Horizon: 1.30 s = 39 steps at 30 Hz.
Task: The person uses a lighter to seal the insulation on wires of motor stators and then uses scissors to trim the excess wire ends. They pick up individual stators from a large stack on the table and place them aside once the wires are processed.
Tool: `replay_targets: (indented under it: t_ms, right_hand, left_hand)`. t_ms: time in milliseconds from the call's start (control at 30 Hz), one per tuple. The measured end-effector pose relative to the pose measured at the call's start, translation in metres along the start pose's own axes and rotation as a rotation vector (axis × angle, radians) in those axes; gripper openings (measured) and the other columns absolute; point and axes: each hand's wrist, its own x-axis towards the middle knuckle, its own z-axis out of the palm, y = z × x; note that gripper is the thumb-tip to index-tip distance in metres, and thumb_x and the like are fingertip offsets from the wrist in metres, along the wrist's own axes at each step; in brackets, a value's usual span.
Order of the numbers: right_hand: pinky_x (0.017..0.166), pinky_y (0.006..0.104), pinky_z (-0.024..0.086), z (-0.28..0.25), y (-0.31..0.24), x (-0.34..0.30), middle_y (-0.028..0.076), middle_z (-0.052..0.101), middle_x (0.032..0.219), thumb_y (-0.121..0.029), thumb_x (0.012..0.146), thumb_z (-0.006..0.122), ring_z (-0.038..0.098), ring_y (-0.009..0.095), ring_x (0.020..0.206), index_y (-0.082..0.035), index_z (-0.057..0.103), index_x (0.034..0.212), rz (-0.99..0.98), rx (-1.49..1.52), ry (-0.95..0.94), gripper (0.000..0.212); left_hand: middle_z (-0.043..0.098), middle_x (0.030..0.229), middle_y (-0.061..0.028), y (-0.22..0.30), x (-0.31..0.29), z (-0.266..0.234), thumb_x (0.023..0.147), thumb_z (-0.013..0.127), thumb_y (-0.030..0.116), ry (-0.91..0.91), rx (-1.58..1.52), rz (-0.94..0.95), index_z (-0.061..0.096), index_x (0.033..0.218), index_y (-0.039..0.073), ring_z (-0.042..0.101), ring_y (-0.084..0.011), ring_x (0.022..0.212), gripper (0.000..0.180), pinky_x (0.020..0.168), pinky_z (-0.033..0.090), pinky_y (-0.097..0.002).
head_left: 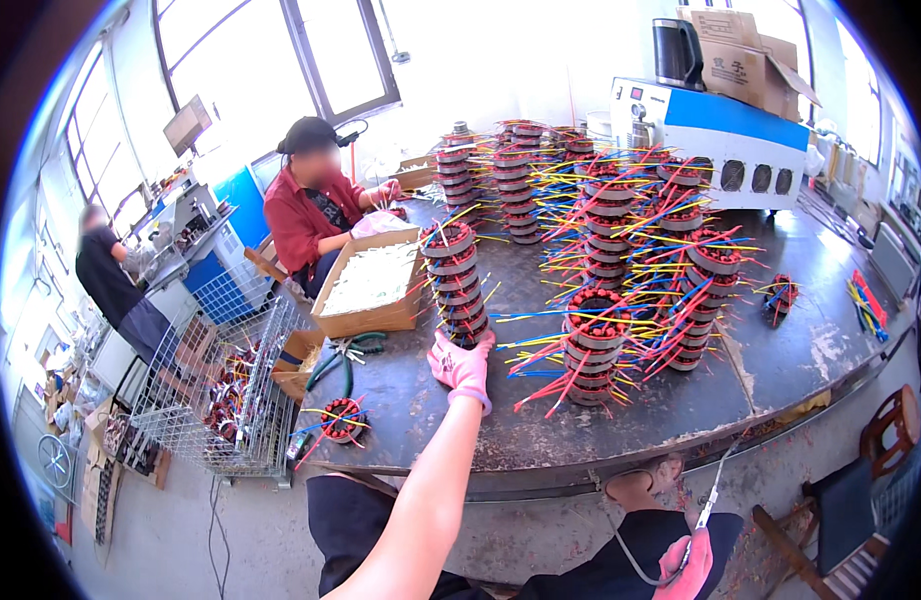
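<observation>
My left hand (462, 366), in a pink glove, is closed round the foot of a stack of wound stators (454, 285) at the table's left. The stack stands upright, red windings and yellow leads showing on top. At the lower right, beyond the table's front edge, my right hand (688, 567), also pink-gloved, is closed on a slim pen-like tool (707, 508) trailing a grey cord or hose. A single stator (342, 420) with coloured leads lies on the near left corner. Green-handled pliers (346, 372) lie close to it.
More stator stacks (592, 350) fill the middle, their red, yellow and blue leads sticking out. A cardboard box of white pieces (372, 280) stands left, near a seated person in red (315, 205). A blue-and-white machine (715, 140) stands behind. A wire cage (225, 390) adjoins the table.
</observation>
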Motion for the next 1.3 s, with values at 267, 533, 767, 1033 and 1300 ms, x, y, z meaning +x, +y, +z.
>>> replay_targets:
  t_ms: [267,533,767,1033,1300]
  right_hand:
    - [0.045,0.0242,0.021,-0.009,-0.008,0.006,-0.004,0.033,0.053,-0.032,0.102,0.045,0.031,0.007,0.046,-0.013,0.04,0.064,-0.061,0.029,0.013,0.043]
    - [0.047,0.0239,0.022,-0.005,-0.013,0.017,-0.003,0.034,0.056,-0.032,0.102,0.045,0.032,0.007,0.049,-0.013,0.041,0.067,-0.051,-0.027,0.016,0.041]
    - [0.047,0.0235,0.023,-0.002,-0.006,0.031,-0.003,0.035,0.057,-0.032,0.101,0.049,0.032,0.007,0.05,-0.013,0.042,0.068,-0.047,0.006,0.11,0.039]
    - [0.046,0.0241,0.025,0.01,-0.014,0.059,-0.003,0.037,0.056,-0.032,0.098,0.051,0.035,0.007,0.049,-0.014,0.041,0.067,-0.086,-0.049,0.213,0.038]
    - [0.047,0.0254,0.022,0.023,-0.014,0.089,-0.003,0.033,0.055,-0.033,0.1,0.047,0.032,0.008,0.049,-0.015,0.039,0.063,-0.182,-0.135,0.305,0.042]
  left_hand:
    - [0.054,0.126,-0.0126,0.018,0.01,0.023,0.053,0.086,0.059,0.179,0.113,-0.031,0.049,0.129,0.005,0.046,-0.0301,0.126,0.1,0.105,0.037,-0.0444]
    - [0.054,0.133,-0.0089,0.009,0.036,0.031,0.059,0.083,0.057,0.088,0.147,-0.013,0.048,0.138,0.007,0.042,-0.028,0.132,0.1,0.108,0.033,-0.0426]
    - [0.056,0.133,-0.0076,0.006,0.09,0.047,0.063,0.08,0.057,-0.008,0.183,0.058,0.046,0.141,0.01,0.043,-0.0265,0.13,0.098,0.109,0.032,-0.0431]
    - [0.045,0.136,-0.0116,0.0,0.148,0.096,0.067,0.079,0.051,0.1,0.191,0.131,0.047,0.139,0.01,0.04,-0.0323,0.129,0.089,0.107,0.034,-0.046]
    - [0.032,0.147,-0.0114,0.006,0.205,0.124,0.067,0.077,0.06,-0.067,0.219,0.111,0.045,0.143,0.023,0.032,-0.0346,0.133,0.091,0.107,0.031,-0.0465]
